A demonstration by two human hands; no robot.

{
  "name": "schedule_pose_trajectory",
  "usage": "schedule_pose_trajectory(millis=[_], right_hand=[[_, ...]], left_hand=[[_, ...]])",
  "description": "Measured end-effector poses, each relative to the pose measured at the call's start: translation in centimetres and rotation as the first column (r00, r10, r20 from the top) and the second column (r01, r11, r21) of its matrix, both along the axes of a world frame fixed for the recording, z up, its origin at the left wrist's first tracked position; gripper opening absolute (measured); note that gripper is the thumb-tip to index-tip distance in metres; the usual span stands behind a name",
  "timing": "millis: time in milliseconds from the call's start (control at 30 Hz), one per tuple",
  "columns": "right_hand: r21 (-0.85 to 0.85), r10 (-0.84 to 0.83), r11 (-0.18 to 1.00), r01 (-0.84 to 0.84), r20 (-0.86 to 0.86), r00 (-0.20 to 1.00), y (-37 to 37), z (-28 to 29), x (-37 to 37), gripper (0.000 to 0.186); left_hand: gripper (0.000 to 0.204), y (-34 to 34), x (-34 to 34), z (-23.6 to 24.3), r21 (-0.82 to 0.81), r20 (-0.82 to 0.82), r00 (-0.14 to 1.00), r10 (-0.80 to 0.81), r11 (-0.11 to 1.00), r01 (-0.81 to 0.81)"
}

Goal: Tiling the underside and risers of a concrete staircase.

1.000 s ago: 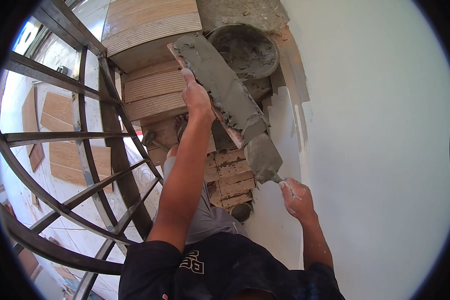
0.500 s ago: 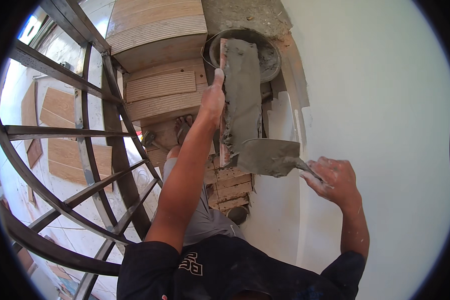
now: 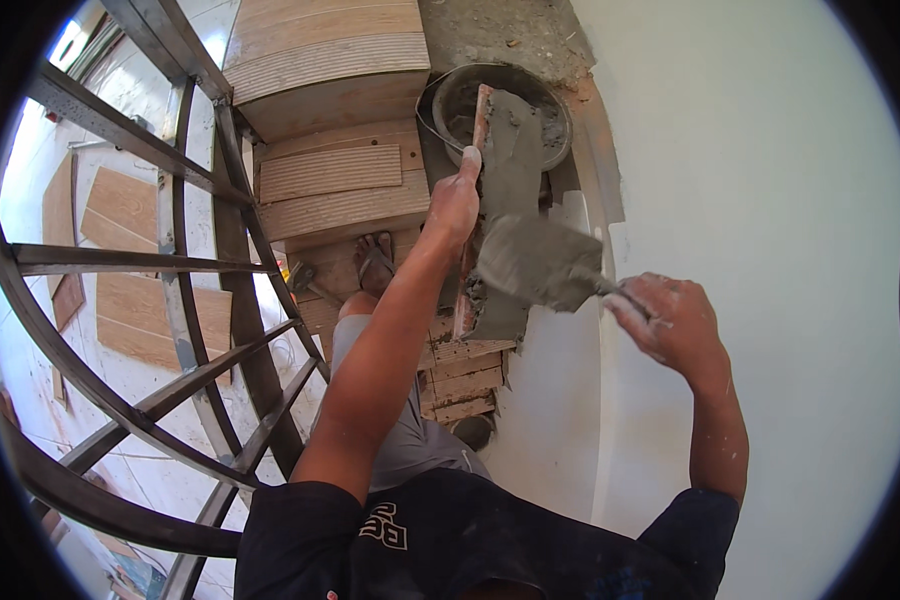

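Observation:
My left hand [image 3: 454,208] grips the left long edge of a narrow tile [image 3: 464,310], its thumb lying along the rim. Grey wet mortar [image 3: 512,135] coats the upper face of the tile. Closed around the handle of a trowel [image 3: 542,264], my right hand [image 3: 662,318] is to the right of the tile. The trowel's blade, smeared grey and slightly blurred, lies over the lower half of the mortar. Under the tile's far end is a dark bucket [image 3: 568,135] with more mortar inside; the tile hides part of it.
Wood-look tiled stairs [image 3: 320,225] rise ahead, with a loose ribbed tile [image 3: 330,173] on one step. A curved metal railing [image 3: 255,400] runs along the left. At right stands a pale wall [image 3: 770,200]. A hammer [image 3: 310,282] lies near my sandalled foot [image 3: 375,262].
The trowel has moved away from me, up along the mortar-covered tile. My left hand and the tile have shifted a little to the right, and the tile has tilted slightly.

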State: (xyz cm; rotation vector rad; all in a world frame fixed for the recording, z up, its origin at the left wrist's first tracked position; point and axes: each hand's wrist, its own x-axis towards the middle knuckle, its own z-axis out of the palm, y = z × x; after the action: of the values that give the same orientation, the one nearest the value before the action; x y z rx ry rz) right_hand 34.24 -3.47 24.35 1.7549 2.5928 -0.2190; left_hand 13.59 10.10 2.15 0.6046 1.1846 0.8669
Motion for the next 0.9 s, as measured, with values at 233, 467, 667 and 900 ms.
schedule_pose_trajectory(millis=[233,467,667,900], right_hand=[[-0.307,-0.148,0.931,0.199,0.181,0.972,1.1,1.9,-2.7,0.032],[-0.481,-0.143,0.838,0.258,0.263,0.954,-0.8,2.5,-3.2,0.039],[-0.328,-0.088,0.932,0.155,0.21,0.974,-4.6,1.4,-1.6,0.031],[0.069,0.099,0.992,-0.107,0.106,0.989,-5.1,-1.3,-0.4,0.023]], left_hand=[[0.08,0.1,0.4,-0.1,0.072,0.026,0.999,0.034,0.997,-0.036],[0.085,-1.2,-0.9,2.0,0.083,-0.092,0.99,0.105,0.992,-0.098],[0.093,-1.2,-2.5,1.2,0.0,0.02,0.991,0.133,0.991,-0.133],[0.095,-1.4,-2.7,0.8,-0.095,0.164,0.98,0.11,0.991,-0.095]])
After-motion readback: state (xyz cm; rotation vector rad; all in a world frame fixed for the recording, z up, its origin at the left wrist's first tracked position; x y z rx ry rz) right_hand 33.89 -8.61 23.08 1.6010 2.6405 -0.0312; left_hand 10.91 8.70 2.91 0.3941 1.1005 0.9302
